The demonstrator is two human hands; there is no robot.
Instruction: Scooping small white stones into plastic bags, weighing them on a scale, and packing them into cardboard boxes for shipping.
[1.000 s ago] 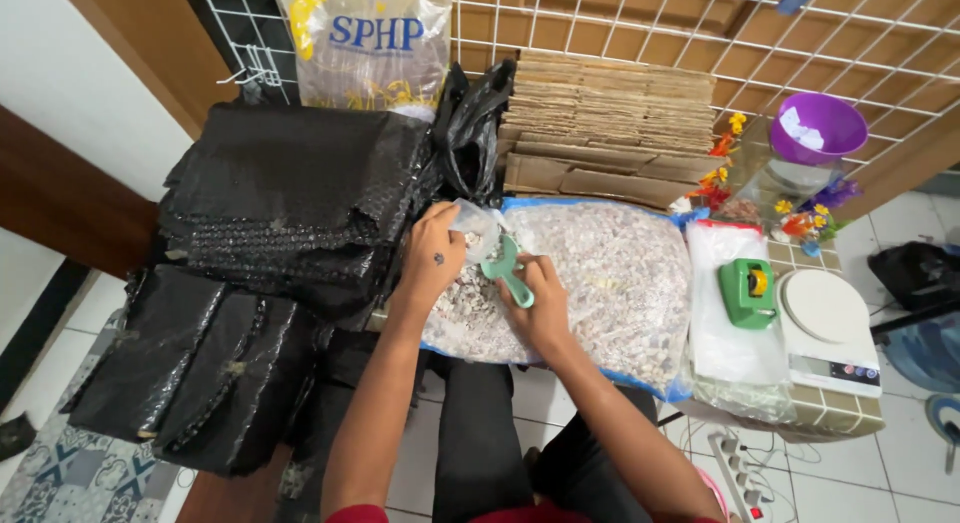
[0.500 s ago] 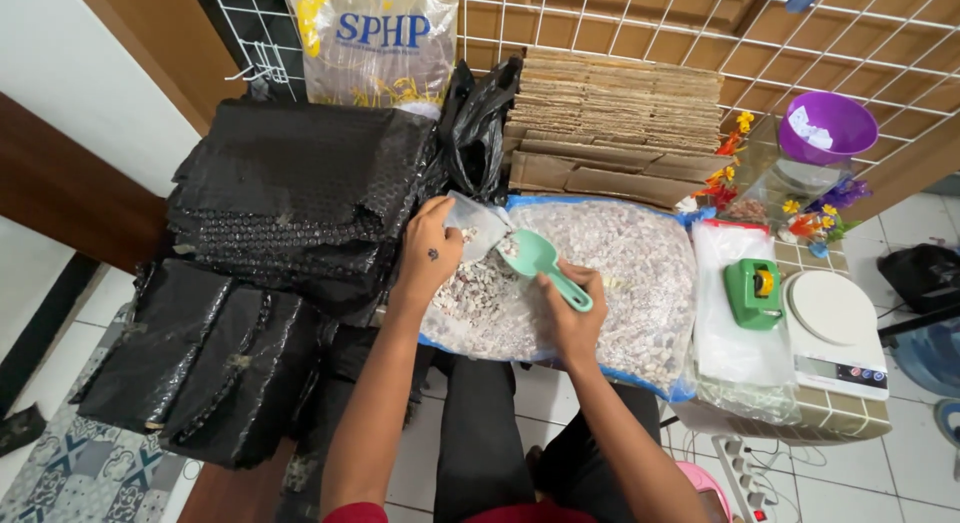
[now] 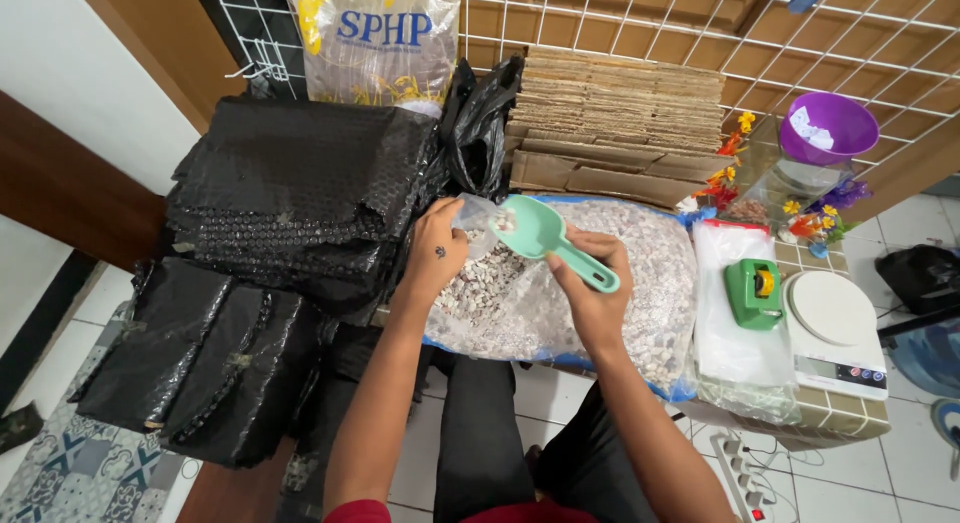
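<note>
My right hand [image 3: 592, 293] grips the handle of a mint green plastic scoop [image 3: 540, 233], whose bowl is tilted toward a small clear plastic bag [image 3: 476, 221]. My left hand [image 3: 436, 255] pinches that small bag open at its mouth. A few pale pebbles lie at the scoop's lip. Both hands hover over a large clear sack of small pale stones [image 3: 640, 283], which lies flat across my lap and the table edge.
Stacks of black bubble wrap [image 3: 290, 193] fill the left. Flattened cardboard [image 3: 620, 113] is piled behind. To the right stand a green tape dispenser [image 3: 752, 291], a white kitchen scale [image 3: 835, 333], clear bags [image 3: 725, 333], a purple bowl [image 3: 826, 127] and small artificial flowers [image 3: 812, 223].
My right hand has lifted the scoop out of the stones and swung it up to the mouth of the small bag. My left hand has stayed holding the bag.
</note>
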